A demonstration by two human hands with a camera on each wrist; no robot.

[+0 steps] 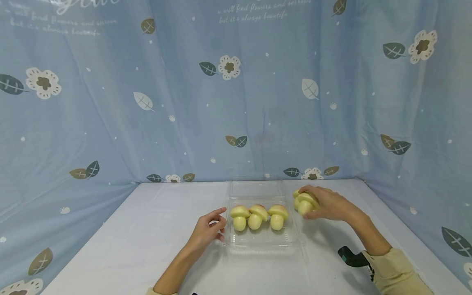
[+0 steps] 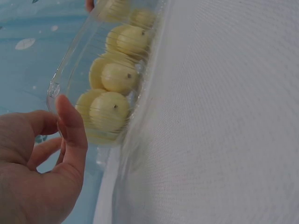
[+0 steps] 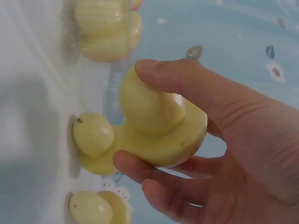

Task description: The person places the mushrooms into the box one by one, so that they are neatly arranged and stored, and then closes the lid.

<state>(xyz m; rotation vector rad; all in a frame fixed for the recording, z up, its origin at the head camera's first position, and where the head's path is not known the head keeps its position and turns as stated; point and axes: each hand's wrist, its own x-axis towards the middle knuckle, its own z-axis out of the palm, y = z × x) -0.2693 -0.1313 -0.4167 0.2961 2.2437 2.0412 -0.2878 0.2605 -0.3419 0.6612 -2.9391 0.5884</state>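
In the head view my right hand (image 1: 326, 203) holds a pale yellow mushroom (image 1: 305, 203) with a rounded cap and stubby stem, thumb on one side and fingers on the other. The right wrist view shows the held mushroom (image 3: 152, 107) close up. A clear plastic container (image 1: 262, 241) stands with its lid folded back, three similar mushrooms (image 1: 257, 217) in a row inside, their caps tinged red. At its left rim is my left hand (image 1: 208, 230); the left wrist view shows the thumb (image 2: 72, 123) and fingers on either side of that edge.
Beside the held one, two more mushrooms (image 3: 93, 135) lie on the white table (image 1: 158, 217), mostly behind my right hand in the head view. A blue patterned curtain (image 1: 184, 123) hangs behind the table. Near the right sleeve is a black device (image 1: 352, 258).
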